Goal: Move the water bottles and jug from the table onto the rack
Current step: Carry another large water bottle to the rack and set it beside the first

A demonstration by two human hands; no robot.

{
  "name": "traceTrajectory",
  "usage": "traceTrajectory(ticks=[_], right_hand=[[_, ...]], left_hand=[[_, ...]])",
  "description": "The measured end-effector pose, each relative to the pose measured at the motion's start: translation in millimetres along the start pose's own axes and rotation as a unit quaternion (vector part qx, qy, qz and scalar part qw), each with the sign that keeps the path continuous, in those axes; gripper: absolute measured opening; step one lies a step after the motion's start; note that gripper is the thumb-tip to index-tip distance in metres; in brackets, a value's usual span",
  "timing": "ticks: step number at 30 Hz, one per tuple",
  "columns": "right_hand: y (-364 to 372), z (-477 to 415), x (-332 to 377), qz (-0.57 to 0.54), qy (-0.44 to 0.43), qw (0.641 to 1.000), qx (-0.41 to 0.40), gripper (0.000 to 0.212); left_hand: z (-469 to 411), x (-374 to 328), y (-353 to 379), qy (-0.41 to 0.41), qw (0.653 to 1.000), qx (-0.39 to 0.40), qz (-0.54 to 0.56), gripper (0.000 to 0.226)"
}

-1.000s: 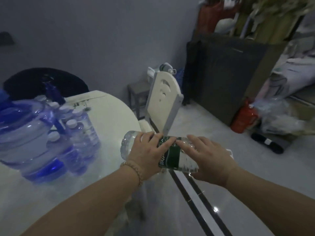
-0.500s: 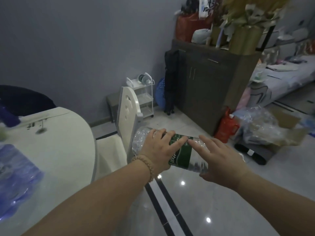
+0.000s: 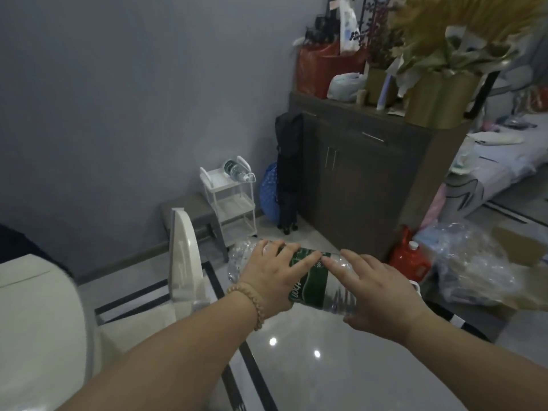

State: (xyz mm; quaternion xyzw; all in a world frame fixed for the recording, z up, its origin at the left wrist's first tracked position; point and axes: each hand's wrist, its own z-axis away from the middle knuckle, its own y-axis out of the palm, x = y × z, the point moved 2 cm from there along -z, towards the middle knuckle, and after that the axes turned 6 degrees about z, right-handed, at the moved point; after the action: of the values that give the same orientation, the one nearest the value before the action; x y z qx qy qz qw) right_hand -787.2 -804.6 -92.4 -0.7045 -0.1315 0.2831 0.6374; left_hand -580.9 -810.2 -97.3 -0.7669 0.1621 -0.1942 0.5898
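The table (image 3: 35, 307) is sitting at the near left, the rack (image 3: 229, 200) is standing far off by the wall, and the left hand (image 3: 271, 281) and right hand (image 3: 376, 292) are both wrapping around a sideways bottle (image 3: 314, 284) between them.

Two clear plastic water bottles with green labels: one at centre frame (image 3: 314, 284), one upper centre (image 3: 235, 170) on one white three-tier rack (image 3: 229, 200). Two bare hands. One red plastic jug (image 3: 407, 259), right.
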Motion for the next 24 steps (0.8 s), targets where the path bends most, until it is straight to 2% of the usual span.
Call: traceTrajectory(ticks=[6, 14, 19, 24], right_hand=[[18, -110, -52, -0.026, -0.024, 0.999, 0.001, 0.113], [62, -290, -120, -0.051, -0.12, 0.991, -0.002, 0.111], [68, -389, -134, -0.064, -0.171, 0.983, -0.021, 0.111], [87, -484, -124, -0.087, -0.189, 0.978, -0.029, 0.111]], left_hand=[[-89, 71, 31, -0.017, 0.999, 0.027, -0.008, 0.096], [-196, 173, 90, -0.114, 0.991, 0.063, -0.019, 0.097], [-239, 242, 103, -0.167, 0.981, 0.092, -0.037, 0.098], [-270, 326, 127, -0.172, 0.977, 0.114, -0.058, 0.1]])
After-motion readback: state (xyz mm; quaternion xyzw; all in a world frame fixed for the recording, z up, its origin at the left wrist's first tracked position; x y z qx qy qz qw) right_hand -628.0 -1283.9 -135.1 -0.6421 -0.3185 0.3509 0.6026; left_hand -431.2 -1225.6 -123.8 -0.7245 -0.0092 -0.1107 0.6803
